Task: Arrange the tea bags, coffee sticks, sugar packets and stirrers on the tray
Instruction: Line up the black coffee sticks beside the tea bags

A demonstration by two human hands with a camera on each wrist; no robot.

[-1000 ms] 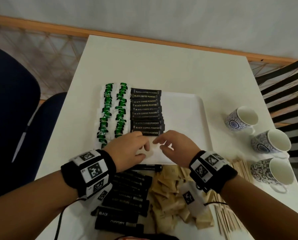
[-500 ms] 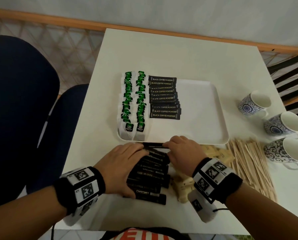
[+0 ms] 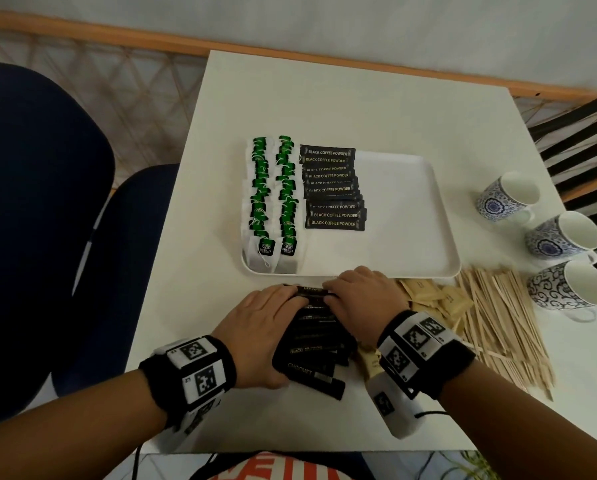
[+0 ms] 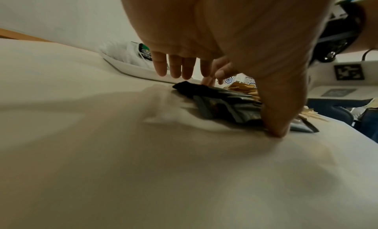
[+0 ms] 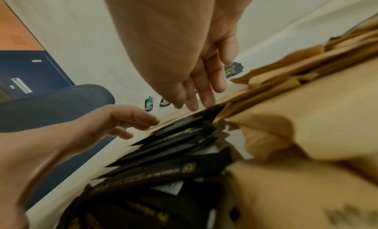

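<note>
Head view is showing the left hand (image 3: 262,327) and right hand (image 3: 362,299), fingers relaxed and extended, resting on loose black coffee sticks (image 3: 316,344) at lower centre, below the tray (image 3: 411,216).

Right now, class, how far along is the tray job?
Done: two rows of tea bags and a column of black coffee sticks lie on the tray. In hand: the left hand and right hand rest on the loose dark sticks. Left: sugar packets and stirrers, off the tray.
</note>
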